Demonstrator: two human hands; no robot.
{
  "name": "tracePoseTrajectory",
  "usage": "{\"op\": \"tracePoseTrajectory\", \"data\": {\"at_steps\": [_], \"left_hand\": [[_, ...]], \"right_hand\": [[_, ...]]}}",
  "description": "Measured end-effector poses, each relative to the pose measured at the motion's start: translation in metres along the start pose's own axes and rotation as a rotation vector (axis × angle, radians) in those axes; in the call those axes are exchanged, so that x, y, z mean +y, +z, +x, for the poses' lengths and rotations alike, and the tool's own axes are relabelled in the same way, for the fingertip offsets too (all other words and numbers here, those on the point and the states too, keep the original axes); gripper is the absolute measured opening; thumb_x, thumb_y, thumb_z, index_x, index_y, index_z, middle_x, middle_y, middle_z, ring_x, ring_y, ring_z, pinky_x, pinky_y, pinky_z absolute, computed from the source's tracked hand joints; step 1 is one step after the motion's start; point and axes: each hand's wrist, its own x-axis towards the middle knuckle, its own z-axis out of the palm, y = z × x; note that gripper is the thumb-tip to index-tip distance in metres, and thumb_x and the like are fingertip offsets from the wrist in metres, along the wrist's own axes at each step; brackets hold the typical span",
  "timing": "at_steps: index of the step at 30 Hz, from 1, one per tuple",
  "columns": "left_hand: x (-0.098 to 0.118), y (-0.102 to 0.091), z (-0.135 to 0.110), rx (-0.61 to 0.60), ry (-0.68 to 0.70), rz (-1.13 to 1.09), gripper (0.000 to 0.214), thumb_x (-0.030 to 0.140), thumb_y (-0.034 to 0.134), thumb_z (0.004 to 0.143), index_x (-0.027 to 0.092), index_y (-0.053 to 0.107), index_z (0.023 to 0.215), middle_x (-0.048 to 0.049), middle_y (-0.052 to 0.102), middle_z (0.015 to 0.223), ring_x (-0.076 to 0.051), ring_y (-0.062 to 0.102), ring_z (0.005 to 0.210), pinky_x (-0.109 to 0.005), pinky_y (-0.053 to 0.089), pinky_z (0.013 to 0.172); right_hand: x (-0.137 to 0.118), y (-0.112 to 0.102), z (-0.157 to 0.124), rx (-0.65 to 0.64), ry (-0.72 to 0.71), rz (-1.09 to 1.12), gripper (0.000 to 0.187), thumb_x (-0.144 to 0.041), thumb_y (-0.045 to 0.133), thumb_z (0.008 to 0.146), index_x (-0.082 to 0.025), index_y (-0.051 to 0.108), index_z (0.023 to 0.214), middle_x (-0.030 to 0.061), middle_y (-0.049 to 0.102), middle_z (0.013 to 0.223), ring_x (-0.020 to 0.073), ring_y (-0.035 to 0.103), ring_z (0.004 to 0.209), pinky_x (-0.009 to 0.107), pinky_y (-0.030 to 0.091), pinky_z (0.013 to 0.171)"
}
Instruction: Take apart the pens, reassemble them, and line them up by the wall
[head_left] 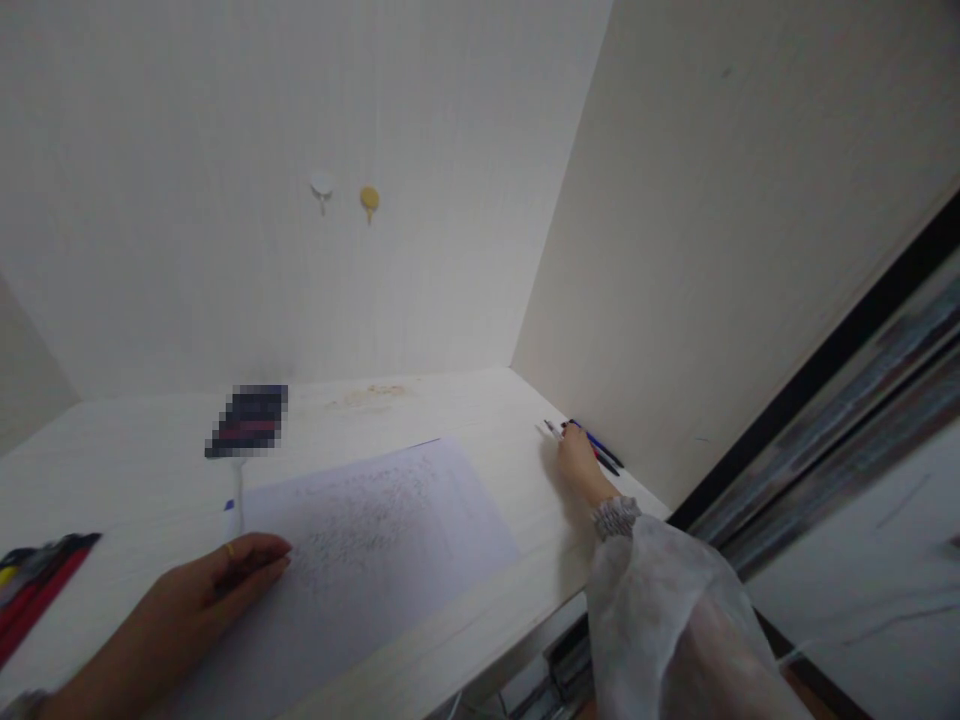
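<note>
Left hand (225, 580) of mine, loosely bent and gripping nothing visible, rests on the left part of a marked white paper (367, 560), which lies on the white desk (517, 485). Right hand (581, 465), fingers curled, is at the pens (604, 452) beside the right wall (675, 260); I cannot tell whether any is grasped. Beyond the paper: a dark, pixelated object (251, 420); on the back wall (450, 260), two hooks (369, 197).
</note>
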Motion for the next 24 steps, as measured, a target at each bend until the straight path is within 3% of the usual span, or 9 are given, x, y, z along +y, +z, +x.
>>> {"op": "tracePoseTrajectory", "data": {"at_steps": [5, 14, 24], "left_hand": [[-0.005, 0.001, 0.001, 0.005, 0.026, -0.019, 0.023, 0.05, 0.045, 0.067, 0.034, 0.057, 0.078, 0.0142, 0.067, 0.08, -0.018, 0.061, 0.08, -0.033, 0.045, 0.076], [-0.008, 0.006, 0.001, 0.088, -0.017, -0.037, 0.023, 0.052, 0.046, 0.064, 0.035, 0.058, 0.074, 0.0144, 0.067, 0.074, -0.019, 0.062, 0.076, -0.033, 0.047, 0.073], [-0.005, 0.001, 0.0, 0.016, 0.011, -0.048, 0.023, 0.049, 0.047, 0.066, 0.033, 0.059, 0.077, 0.0113, 0.067, 0.078, -0.019, 0.061, 0.078, -0.033, 0.046, 0.076]], "right_hand": [[0.028, 0.003, -0.001, -0.004, 0.069, -0.251, 0.024, -0.02, 0.04, 0.081, -0.008, 0.052, 0.098, 0.014, 0.054, 0.097, 0.0199, 0.051, 0.088, 0.036, 0.039, 0.076], [0.038, 0.005, 0.006, 0.017, 0.059, -0.459, 0.027, -0.018, 0.033, 0.081, -0.009, 0.056, 0.092, 0.0163, 0.057, 0.092, 0.0223, 0.049, 0.09, 0.034, 0.033, 0.077], [0.042, 0.005, 0.01, 0.06, 0.057, -0.562, 0.03, -0.02, 0.031, 0.081, -0.008, 0.057, 0.09, 0.0182, 0.057, 0.09, 0.0242, 0.05, 0.086, 0.034, 0.032, 0.069]]}}
